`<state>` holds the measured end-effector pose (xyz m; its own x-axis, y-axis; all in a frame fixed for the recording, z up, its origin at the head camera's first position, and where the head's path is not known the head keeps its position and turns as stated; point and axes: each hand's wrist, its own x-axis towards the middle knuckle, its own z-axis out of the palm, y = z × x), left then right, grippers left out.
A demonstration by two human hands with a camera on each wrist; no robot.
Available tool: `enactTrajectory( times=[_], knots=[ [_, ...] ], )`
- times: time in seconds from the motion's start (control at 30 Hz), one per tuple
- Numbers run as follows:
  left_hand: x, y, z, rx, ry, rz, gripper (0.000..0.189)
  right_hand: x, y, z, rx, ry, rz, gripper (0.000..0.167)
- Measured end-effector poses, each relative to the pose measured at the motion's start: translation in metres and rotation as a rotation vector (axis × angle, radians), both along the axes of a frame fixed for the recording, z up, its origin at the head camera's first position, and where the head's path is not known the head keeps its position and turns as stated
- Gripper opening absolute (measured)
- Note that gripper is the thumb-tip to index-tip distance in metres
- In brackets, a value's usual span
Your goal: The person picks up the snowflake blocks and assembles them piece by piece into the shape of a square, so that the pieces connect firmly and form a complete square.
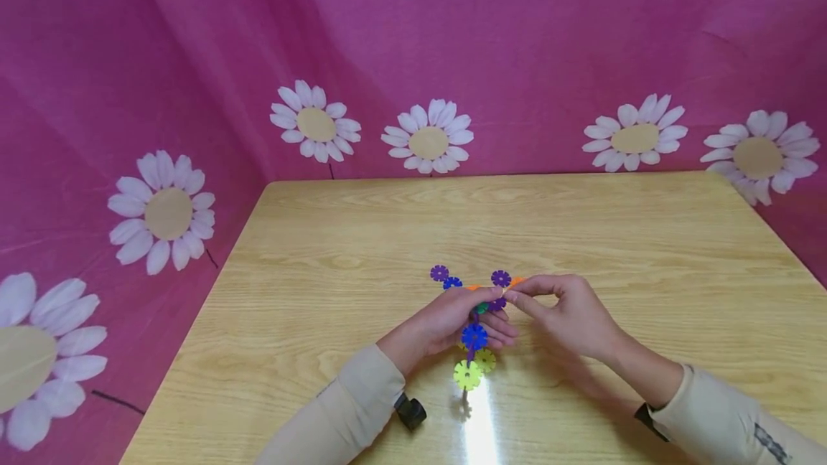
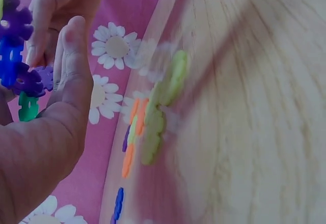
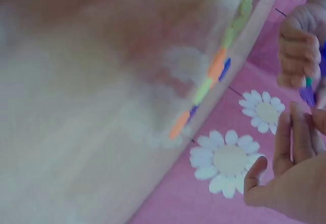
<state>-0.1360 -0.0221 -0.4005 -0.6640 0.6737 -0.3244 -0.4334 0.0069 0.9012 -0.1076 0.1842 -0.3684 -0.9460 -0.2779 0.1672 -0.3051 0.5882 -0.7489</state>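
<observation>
My left hand (image 1: 452,316) holds a chain of notched plastic discs, its thumb on top and the fingers spread below. In the left wrist view the chain shows a blue disc (image 2: 10,63), purple discs (image 2: 26,80) and a green disc (image 2: 28,107) by the thumb. A yellow disc (image 1: 467,375) hangs at its lower end in the head view. The right hand (image 1: 575,314) pinches with thumb and index finger at a purple disc (image 2: 46,75) beside the left thumb; its fingertips partly hide that disc. The other right fingers (image 3: 300,137) extend past the pinch.
On the wooden table (image 1: 323,235) behind the hands lie more discs: purple (image 1: 439,273), blue (image 1: 453,283) and orange (image 2: 128,160). Joined yellow-green discs (image 2: 153,135) lie there too. A pink flowered cloth (image 1: 517,34) rises along the table's back and left edges.
</observation>
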Motion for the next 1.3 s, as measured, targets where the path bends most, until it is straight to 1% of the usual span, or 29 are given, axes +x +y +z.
enactTrajectory(
  times=[0.1, 0.2, 0.3, 0.37, 0.43, 0.5, 0.63, 0.77, 0.83, 0.93, 1.03, 1.13, 1.3],
  knots=[
    [-0.001, -0.002, 0.001, -0.013, -0.005, 0.014, 0.056, -0.009, 0.009, 0.007, 0.111, 0.01, -0.009, 0.016],
    [0.0, -0.003, 0.001, -0.018, -0.017, 0.031, 0.053, -0.022, 0.019, 0.007, 0.274, -0.006, 0.02, 0.021],
    [0.003, -0.004, 0.001, -0.029, -0.041, 0.032, 0.054, -0.033, 0.025, -0.003, 0.439, -0.034, 0.078, 0.028],
    [0.004, -0.005, 0.0, -0.036, -0.044, 0.03, 0.055, -0.038, 0.024, -0.012, 0.534, -0.033, 0.099, 0.032],
    [0.004, -0.005, -0.002, -0.041, -0.036, 0.029, 0.057, -0.041, 0.022, -0.019, 0.604, -0.022, 0.101, 0.033],
    [0.004, -0.006, -0.003, -0.045, -0.02, 0.031, 0.058, -0.043, 0.02, -0.025, 0.649, 0.001, 0.086, 0.033],
    [0.003, -0.008, -0.004, -0.045, -0.008, 0.041, 0.062, -0.046, 0.016, -0.027, 0.664, 0.015, 0.073, 0.032],
    [0.002, -0.011, -0.003, -0.05, -0.016, 0.042, 0.063, -0.051, 0.016, -0.029, 0.63, -0.008, 0.075, 0.029],
    [0.002, -0.011, -0.002, -0.051, -0.017, 0.042, 0.064, -0.054, 0.017, -0.031, 0.59, -0.03, 0.088, 0.028],
    [0.002, -0.011, -0.002, -0.05, -0.015, 0.046, 0.064, -0.06, 0.019, -0.031, 0.501, -0.077, 0.116, 0.026],
    [0.002, -0.01, -0.003, -0.043, -0.017, 0.051, 0.063, -0.065, 0.021, -0.031, 0.435, -0.137, 0.11, 0.026],
    [0.002, -0.009, -0.005, -0.042, -0.023, 0.052, 0.064, -0.065, 0.022, -0.031, 0.402, -0.159, 0.076, 0.027],
    [0.002, -0.009, -0.006, -0.053, -0.025, 0.058, 0.064, -0.059, 0.024, -0.031, 0.364, -0.138, 0.043, 0.026]
  ],
)
